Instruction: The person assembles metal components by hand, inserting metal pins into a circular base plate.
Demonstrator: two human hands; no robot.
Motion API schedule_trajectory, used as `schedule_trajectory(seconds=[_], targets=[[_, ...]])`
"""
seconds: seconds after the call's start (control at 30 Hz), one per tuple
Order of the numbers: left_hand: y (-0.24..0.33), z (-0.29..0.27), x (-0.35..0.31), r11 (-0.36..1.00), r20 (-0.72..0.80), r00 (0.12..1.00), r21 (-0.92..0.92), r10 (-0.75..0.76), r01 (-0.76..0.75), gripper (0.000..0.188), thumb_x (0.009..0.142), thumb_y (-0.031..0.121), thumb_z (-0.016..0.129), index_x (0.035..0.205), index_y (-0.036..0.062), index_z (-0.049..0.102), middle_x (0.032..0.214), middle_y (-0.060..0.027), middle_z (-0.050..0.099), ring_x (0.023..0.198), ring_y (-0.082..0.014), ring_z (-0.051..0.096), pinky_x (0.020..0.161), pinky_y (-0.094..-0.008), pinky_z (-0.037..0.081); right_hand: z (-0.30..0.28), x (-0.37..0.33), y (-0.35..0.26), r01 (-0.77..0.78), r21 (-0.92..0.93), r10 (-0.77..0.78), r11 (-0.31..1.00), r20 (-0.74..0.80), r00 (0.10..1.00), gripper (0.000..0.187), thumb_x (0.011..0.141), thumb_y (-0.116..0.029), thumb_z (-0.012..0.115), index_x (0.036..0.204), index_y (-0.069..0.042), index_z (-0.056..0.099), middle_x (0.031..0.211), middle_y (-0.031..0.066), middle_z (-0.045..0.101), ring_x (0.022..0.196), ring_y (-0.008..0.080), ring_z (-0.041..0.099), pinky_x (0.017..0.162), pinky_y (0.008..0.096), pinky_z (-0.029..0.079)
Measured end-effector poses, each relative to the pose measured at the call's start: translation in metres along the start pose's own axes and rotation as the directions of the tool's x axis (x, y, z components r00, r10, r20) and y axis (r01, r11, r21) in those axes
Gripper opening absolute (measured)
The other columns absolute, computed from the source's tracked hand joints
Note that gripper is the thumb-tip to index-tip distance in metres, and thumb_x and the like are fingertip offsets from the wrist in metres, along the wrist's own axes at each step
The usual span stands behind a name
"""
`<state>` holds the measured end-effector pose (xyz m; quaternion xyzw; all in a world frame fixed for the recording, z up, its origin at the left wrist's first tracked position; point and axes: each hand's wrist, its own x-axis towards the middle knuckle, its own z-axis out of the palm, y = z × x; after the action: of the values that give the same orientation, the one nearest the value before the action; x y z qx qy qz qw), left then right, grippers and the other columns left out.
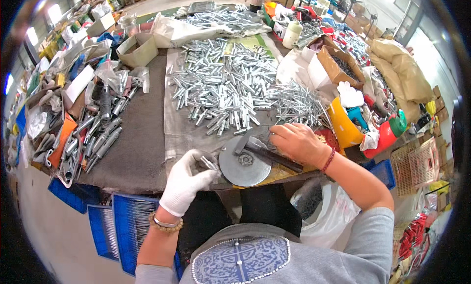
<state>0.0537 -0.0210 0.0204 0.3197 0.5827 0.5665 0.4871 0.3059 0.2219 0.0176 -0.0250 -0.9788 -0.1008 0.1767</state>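
My left hand (189, 178), in a white glove, is closed around a small shiny metal tube (209, 163) just left of a round grey metal disc (235, 168). A hammer (272, 155) lies across the disc, its head on the plate and its dark handle pointing right. My bare right hand (298, 144) hovers over the handle with fingertips pinched; what sits between them is too small to make out. Beyond the hands spreads a heap of silvery metal tubes (225, 83). Thin metal pins (299, 103) form a smaller pile beside it, nearest my right hand.
Long metal tools (105, 142) crowd the table's left side, near an open carton (137, 49). At right stand a cardboard box (341, 65) of small dark parts, a yellow container (345, 122) and a white bottle (293, 35). Blue crates (130, 225) sit below the left edge.
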Motion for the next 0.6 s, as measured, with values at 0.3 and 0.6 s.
schedule_trajectory(seconds=[0.3,0.6], targets=[[-0.033,0.035,0.019,0.676,0.078,0.883,0.614,0.462,-0.408,0.015,0.084,0.006,0.086,0.096,0.0034,0.077,0.091,-0.0090,0.068,0.081,-0.0208,0.067,0.073,-0.0344,0.053,0.006,-0.019,-0.042,-0.566,0.745,0.829,0.353,0.031,0.559,0.030,0.083,0.011,0.071,0.111,0.000,0.068,0.096,0.0107,0.071,0.087,0.0204,0.070,0.082,0.0318,0.056],[-0.030,0.027,0.019,0.506,0.117,0.863,0.768,0.491,-0.392,0.016,0.082,0.013,0.088,0.092,0.0050,0.079,0.094,-0.0114,0.067,0.091,-0.0293,0.067,0.082,-0.0391,0.054,-0.010,0.008,-0.093,-0.420,0.484,0.486,0.768,-0.013,0.874,0.022,0.077,-0.004,0.077,0.097,-0.010,0.076,0.094,0.0076,0.067,0.090,0.0296,0.070,0.076,0.0406,0.058]])
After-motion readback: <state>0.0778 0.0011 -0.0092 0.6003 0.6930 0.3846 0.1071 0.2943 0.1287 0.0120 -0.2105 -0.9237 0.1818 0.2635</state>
